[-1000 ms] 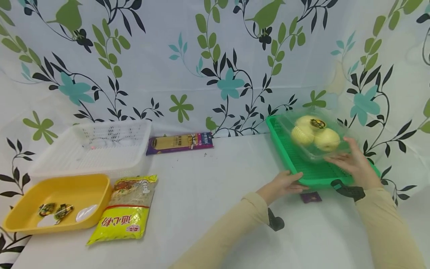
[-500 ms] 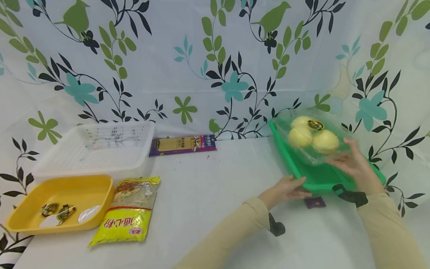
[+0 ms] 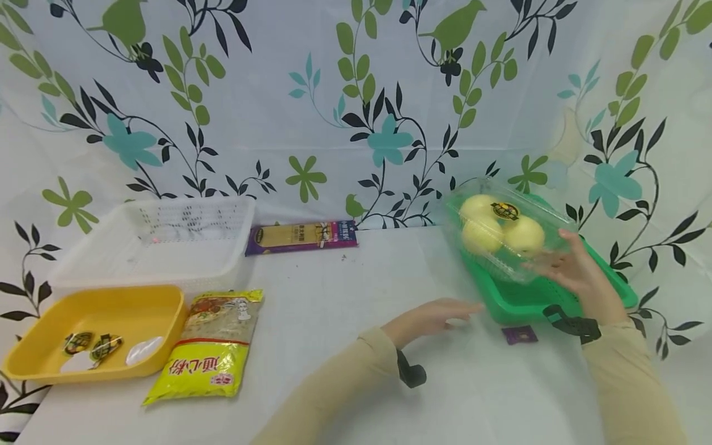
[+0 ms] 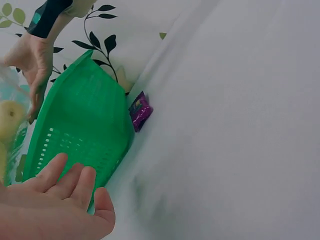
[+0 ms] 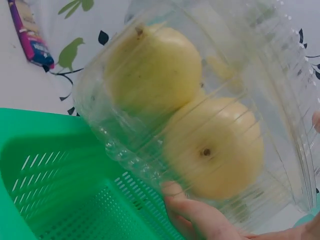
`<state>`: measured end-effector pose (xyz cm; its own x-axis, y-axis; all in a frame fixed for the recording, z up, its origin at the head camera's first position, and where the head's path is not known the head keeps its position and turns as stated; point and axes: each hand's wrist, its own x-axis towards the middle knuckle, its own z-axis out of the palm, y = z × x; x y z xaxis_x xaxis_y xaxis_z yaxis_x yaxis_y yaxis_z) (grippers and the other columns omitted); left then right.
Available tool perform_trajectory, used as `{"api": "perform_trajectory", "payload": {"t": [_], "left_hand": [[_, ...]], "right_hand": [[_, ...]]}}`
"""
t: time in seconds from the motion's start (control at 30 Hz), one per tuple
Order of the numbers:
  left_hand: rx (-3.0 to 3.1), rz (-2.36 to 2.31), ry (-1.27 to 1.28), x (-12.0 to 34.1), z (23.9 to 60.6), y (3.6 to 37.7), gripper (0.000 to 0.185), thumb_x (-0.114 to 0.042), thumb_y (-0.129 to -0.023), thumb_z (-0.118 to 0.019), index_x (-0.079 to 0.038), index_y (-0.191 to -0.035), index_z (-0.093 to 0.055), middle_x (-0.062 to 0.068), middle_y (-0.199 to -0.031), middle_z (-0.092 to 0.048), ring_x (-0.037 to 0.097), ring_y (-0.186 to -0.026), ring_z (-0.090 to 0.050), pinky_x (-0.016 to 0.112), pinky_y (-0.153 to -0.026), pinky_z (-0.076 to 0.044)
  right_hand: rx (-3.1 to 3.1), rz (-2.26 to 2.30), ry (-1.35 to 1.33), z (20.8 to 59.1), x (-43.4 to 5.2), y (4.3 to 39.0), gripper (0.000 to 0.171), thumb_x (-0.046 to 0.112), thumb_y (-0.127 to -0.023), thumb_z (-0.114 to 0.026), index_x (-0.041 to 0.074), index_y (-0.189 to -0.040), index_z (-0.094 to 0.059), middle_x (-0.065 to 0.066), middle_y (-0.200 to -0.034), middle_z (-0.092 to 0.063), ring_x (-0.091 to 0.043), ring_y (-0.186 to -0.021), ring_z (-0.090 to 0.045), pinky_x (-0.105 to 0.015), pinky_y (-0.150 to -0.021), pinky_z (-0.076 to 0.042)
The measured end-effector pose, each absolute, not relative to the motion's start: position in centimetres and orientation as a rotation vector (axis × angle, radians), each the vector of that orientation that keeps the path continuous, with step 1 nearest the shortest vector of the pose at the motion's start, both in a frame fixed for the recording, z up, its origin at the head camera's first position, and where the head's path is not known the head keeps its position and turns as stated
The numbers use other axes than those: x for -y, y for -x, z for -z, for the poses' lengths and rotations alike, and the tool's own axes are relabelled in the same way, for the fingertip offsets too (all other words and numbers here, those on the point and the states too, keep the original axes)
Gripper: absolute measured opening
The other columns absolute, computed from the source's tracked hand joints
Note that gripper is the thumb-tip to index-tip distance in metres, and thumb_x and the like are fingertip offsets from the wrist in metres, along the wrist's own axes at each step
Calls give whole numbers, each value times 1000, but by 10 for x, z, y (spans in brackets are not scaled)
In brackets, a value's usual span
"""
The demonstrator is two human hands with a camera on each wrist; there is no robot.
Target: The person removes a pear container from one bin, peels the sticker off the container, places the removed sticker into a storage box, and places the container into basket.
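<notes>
My right hand [image 3: 581, 272] grips the near right edge of a clear plastic clamshell box [image 3: 547, 213], tilted over the green basket [image 3: 508, 312]. Inside the box lie several pale yellow round fruits [image 3: 481, 235], apples or pears, under a dark sticker. In the right wrist view, fingers [image 5: 200, 215] support the box from below and a fingertip shows at its right side. The basket's perforated floor [image 5: 80, 210] shows beneath. My left hand [image 3: 431, 318] is just left of the basket with fingers extended, holding nothing. In the left wrist view its palm and fingers [image 4: 80, 187] are uncurled before the basket.
A small purple packet [image 3: 520, 335] lies before the basket. At left stand a white basket [image 3: 225, 262] and a yellow tray [image 3: 133, 296] with stickered items. A yellow-green pasta bag [image 3: 208, 358] lies beside the tray, a long purple packet [image 3: 303, 238] by the patterned back cloth.
My left hand has let go of the green basket's rim and moved left. The fruit box in my right hand has shifted left over the basket.
</notes>
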<state>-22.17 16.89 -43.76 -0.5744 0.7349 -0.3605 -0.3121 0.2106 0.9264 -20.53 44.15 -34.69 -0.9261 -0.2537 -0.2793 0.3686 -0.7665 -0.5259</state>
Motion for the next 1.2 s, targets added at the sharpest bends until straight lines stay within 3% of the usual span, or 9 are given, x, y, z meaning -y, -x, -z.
{"api": "perform_trajectory", "payload": {"t": [0.13, 0.23, 0.33, 0.53, 0.63, 0.77, 0.97, 1.1, 1.2], "left_hand": [[-1481, -1660, -391, -156, 431, 224, 53, -35, -91, -49, -5, -133, -38, 6, -135, -38, 23, -123, -32, 46, -101, -17], [-1436, -1731, -384, -144, 424, 227, 52, -30, -93, -47, -3, -135, -35, 9, -138, -34, 26, -126, -29, 42, -102, -15], [-1462, -1769, -400, -130, 418, 233, 50, -27, -94, -45, 0, -134, -35, 11, -138, -34, 26, -125, -30, 37, -102, -18], [-1394, -1869, -435, -105, 399, 246, 57, -29, -96, -37, 3, -139, -17, 21, -141, -23, 29, -128, -25, 35, -103, -17], [-1341, -1935, -396, -92, 392, 253, 60, -31, -96, -37, 4, -140, -13, 22, -142, -19, 30, -128, -24, 34, -103, -17], [-1254, -2038, -283, -74, 387, 259, 70, -37, -94, -39, 8, -138, -10, 25, -141, -18, 31, -128, -23, 34, -102, -18], [-1253, -2011, -330, -59, 387, 263, 75, -42, -93, -35, 7, -139, -3, 21, -145, -8, 27, -132, -12, 35, -104, -9], [-1292, -1991, -350, -52, 385, 265, 74, -45, -93, -32, 8, -138, -7, 21, -144, -12, 28, -131, -17, 35, -103, -13], [-1299, -1997, -318, -44, 385, 263, 73, -46, -93, -34, 8, -137, -14, 23, -141, -21, 30, -126, -28, 35, -101, -21]], "right_hand": [[-974, 2597, -175, 348, -444, 202, 94, 37, -89, -48, 33, -124, 40, -11, -139, 31, -43, -88, -54, -43, -97, -25], [-1044, 2570, -62, 354, -443, 197, 90, 36, -90, -45, 38, -122, 40, -40, -130, -19, -43, -90, -55, -46, -91, -34], [-1012, 2577, 12, 363, -437, 193, 87, 34, -91, -43, 43, -121, 38, -22, -102, -52, -43, -93, -54, -50, -87, -37], [-835, 2552, 63, 369, -430, 193, 87, 35, -91, -41, 42, -119, 41, -21, -112, -44, -41, -103, -49, -50, -96, -25], [-819, 2516, 80, 367, -422, 197, 87, 37, -91, -41, 37, -122, 40, -28, -138, -8, -39, -105, -48, -46, -100, -20], [-951, 2433, 144, 365, -408, 205, 88, 40, -90, -39, 29, -124, 41, -3, -133, 42, -33, -105, -49, -43, -99, -24], [-1048, 2359, 245, 363, -401, 209, 91, 41, -90, -39, 25, -120, 46, -11, -129, 45, -34, -105, -49, -43, -90, -37], [-1059, 2334, 265, 361, -399, 207, 91, 38, -92, -38, 15, -122, 44, -34, -138, 0, -40, -105, -48, -44, -92, -34], [-1024, 2299, 294, 364, -396, 207, 72, 36, -93, -37, -4, -137, 2, -22, -121, -43, -42, -106, -47, -45, -94, -32]]}}
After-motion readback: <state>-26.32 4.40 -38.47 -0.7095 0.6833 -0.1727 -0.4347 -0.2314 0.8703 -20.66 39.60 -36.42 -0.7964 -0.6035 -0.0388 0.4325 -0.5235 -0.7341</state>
